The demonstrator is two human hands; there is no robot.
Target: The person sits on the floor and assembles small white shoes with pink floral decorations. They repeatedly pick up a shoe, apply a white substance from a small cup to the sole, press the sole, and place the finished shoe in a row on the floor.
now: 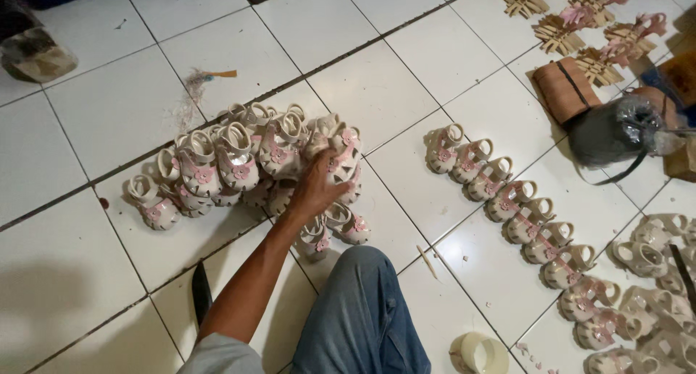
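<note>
One hand (317,189) — the left — grips a cream sandal (341,153) atop the pile (217,167); a row (522,214) lies apart.

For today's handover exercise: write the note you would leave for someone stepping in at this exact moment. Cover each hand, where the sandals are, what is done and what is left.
Left hand: reaching into the heap of small cream-and-pink sandals, fingers on one sandal at its right edge; whether it is gripped cannot be told.
Right hand: out of view.
Done: a row of sandals laid side by side on the white tiled floor, running diagonally to the right.
Left: the heap is unsorted; two loose sandals lie by the knee.
</note>
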